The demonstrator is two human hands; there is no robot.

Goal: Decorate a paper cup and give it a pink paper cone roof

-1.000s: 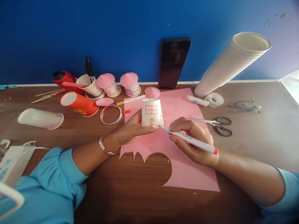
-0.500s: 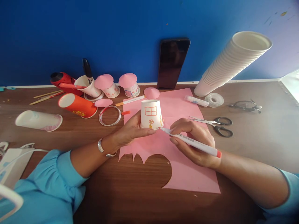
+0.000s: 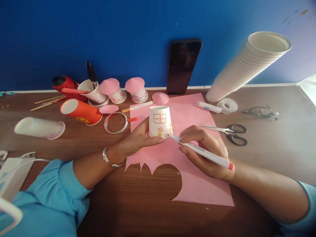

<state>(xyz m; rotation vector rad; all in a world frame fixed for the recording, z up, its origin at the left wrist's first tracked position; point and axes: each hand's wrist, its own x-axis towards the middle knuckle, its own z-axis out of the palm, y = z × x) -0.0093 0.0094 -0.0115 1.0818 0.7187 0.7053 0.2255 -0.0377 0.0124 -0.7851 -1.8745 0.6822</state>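
Observation:
An upturned white paper cup (image 3: 160, 120) with a drawn window and flowers stands on the pink paper sheet (image 3: 197, 184). My left hand (image 3: 138, 138) wraps round the cup's left and lower side and steadies it. My right hand (image 3: 203, 149) grips a white marker (image 3: 204, 152) with a red end. The marker's tip touches the cup's lower right edge beside a small flower drawing.
Behind lie two pink-roofed cup houses (image 3: 135, 89), an orange cup (image 3: 80, 112) on its side, a white cup (image 3: 39, 127) on its side, a tape ring (image 3: 116, 122), a phone (image 3: 183, 65) leaning on the blue wall, a slanted cup stack (image 3: 247, 64), scissors (image 3: 229, 131), a tape roll (image 3: 227, 105) and a glue stick (image 3: 208, 106).
The marker tip has shifted slightly along the cup's lower right edge; both hands and the cup stay almost in place.

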